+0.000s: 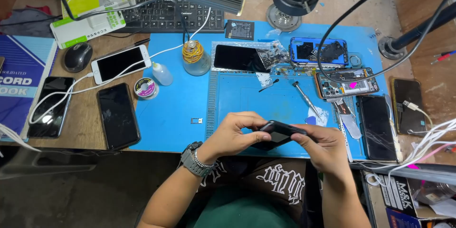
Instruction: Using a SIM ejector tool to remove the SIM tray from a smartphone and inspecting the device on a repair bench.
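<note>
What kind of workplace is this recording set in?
Most likely a phone repair bench. An opened phone with its insides bare lies on a blue work mat, several other phones lie around, and both hands, left hand and right hand, hold a dark phone.

Wooden desk [85, 130]; blue work mat [171, 109] on top; dark floor [71, 199], perhaps concrete.

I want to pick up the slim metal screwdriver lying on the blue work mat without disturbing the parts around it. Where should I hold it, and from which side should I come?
Grip the slim metal screwdriver at the middle of its shaft, coming from above on its left side, over the bare blue work mat. It lies flat and slanted, so pinch across the shaft. Its lower end reaches white scraps, and the opened phone lies close on its right, so the left looks freer.
</note>
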